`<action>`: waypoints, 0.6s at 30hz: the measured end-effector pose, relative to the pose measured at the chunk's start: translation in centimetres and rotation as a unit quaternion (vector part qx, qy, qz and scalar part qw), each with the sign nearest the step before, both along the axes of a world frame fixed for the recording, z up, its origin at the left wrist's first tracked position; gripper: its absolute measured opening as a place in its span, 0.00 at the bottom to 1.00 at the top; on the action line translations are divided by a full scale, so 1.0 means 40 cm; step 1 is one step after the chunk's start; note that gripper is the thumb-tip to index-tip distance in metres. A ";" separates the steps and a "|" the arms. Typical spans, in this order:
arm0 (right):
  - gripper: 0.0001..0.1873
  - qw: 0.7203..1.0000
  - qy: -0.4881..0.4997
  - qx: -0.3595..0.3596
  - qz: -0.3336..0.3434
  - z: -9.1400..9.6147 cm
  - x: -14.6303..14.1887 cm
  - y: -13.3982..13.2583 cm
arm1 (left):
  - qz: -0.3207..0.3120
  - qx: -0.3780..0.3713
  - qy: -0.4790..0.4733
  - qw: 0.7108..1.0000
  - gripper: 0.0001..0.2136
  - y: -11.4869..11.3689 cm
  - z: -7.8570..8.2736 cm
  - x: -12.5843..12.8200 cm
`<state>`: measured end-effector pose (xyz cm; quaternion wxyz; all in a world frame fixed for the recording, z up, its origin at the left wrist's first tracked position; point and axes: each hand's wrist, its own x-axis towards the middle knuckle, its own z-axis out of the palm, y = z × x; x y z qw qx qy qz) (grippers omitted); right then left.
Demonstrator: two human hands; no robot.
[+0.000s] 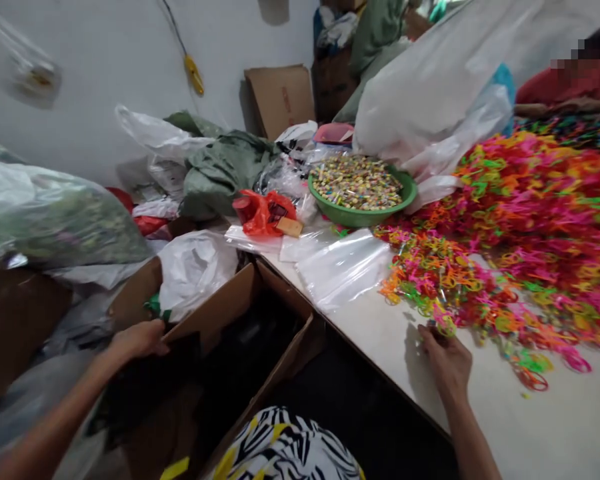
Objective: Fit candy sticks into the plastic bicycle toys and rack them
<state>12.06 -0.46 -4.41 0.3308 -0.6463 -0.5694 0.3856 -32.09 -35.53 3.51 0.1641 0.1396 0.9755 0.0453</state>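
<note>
Neon plastic loops point(500, 293) could snag and slide off the surface's point(555, 427) edge, because the right hand's point(445, 363) fingers point(430, 333) pinch at the knotted pile's rim.

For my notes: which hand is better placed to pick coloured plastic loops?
Probably the right hand: its fingers reach the coloured plastic loops, while the left hand rests on the cardboard box flap.

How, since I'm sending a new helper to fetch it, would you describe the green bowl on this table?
Find the white table, where a heap of pink, orange and green plastic loops covers the right side. At the heap's far left edge sits a round green bowl full of small multicoloured pieces, with a red plastic bag to its left.
</note>
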 end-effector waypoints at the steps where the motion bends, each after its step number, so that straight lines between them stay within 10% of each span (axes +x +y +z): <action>1: 0.25 1.000 0.002 0.002 0.000 -0.002 0.002 0.000 | -0.039 -0.026 0.019 0.999 0.11 0.007 0.038 -0.005; 4: 0.25 1.000 0.010 0.007 0.000 -0.004 0.007 -0.003 | -0.201 -0.060 0.122 0.970 0.10 0.058 0.143 0.023; 8: 0.25 1.000 0.027 0.012 0.003 0.000 0.010 -0.008 | -0.218 0.138 0.234 0.937 0.12 0.229 0.213 0.106; 12: 0.27 0.998 0.059 -0.007 -0.014 -0.001 0.011 -0.010 | -0.165 0.327 0.184 0.912 0.10 0.458 0.154 0.122; 18: 0.23 0.999 0.050 0.012 -0.007 -0.003 0.010 -0.009 | -0.092 0.407 0.183 0.890 0.09 0.685 0.020 0.071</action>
